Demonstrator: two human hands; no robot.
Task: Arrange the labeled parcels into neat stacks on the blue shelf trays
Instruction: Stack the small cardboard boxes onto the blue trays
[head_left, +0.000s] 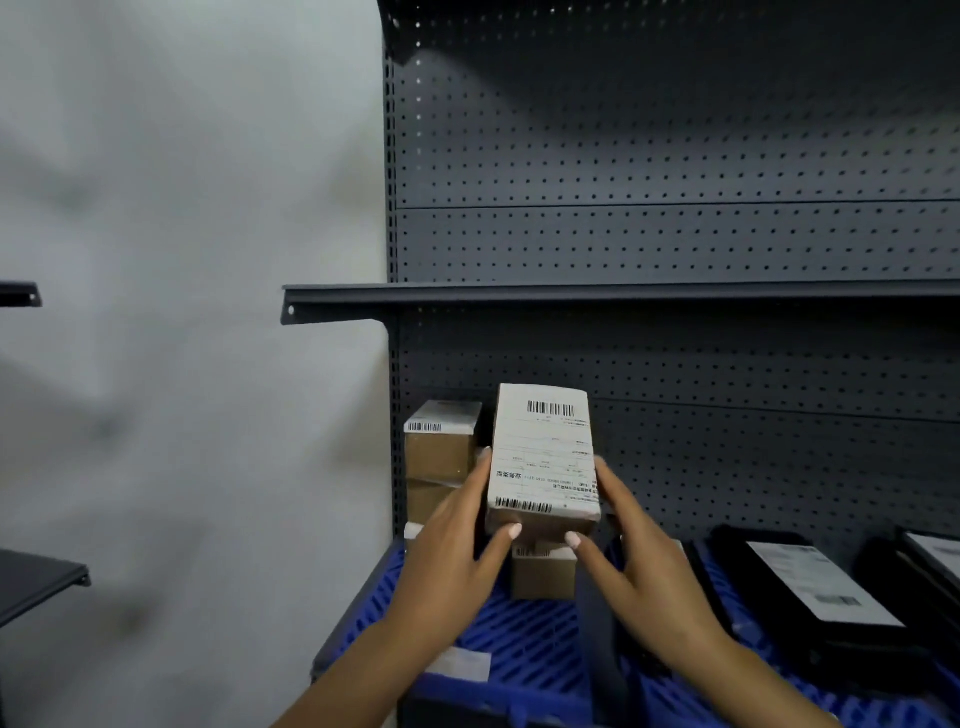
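Both hands clamped on a white-labelled brown cardboard parcel (543, 462)

Left hand (452, 561) and right hand (639, 566) grip its sides — held above the blue ribbed plastic shelf tray (524, 649), beside a stack of brown labelled boxes (439, 457) at the tray's back-left corner.

Head view, close, facing forward and down at shelf (623, 293)

The boxes (439, 457) are brown cardboard with smooth white paper labels (543, 447). The shelf back (675, 156) is dull grey metal full of little holes. The blue tray (524, 639) is ridged plastic.
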